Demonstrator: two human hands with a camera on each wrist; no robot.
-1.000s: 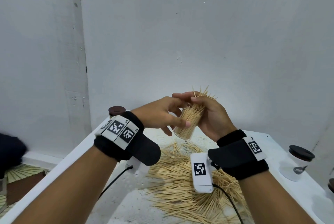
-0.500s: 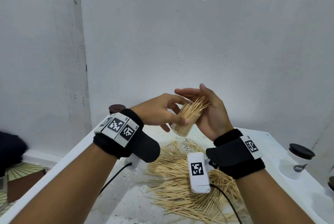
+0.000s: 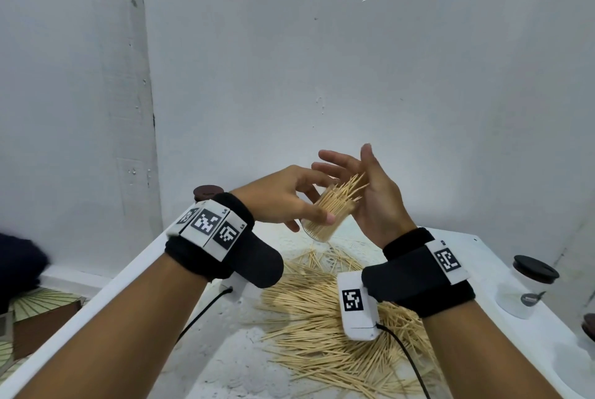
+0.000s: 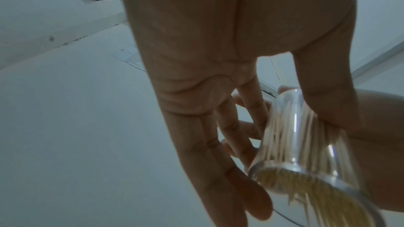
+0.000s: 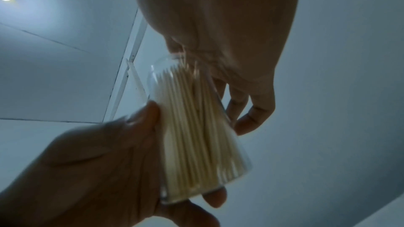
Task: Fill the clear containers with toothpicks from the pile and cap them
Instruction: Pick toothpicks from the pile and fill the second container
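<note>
**Packed container tilted against the palm to seat the toothpicks**

The left hand (image 3: 283, 197) grips a clear container (image 3: 323, 221) between thumb and fingers, raised above the toothpick pile (image 3: 325, 318) on the white table (image 3: 483, 257). It leans right, mouth toward the right hand (image 3: 370, 195), whose fingers are spread wide and straight, holding nothing. The toothpicks (image 3: 346, 194) jut past the rim and meet that flat palm, probably so it can level them before capping. A dark-lidded container (image 3: 528, 286) waits far right; another dark lid (image 3: 208, 193) shows behind the left wrist.
</note>
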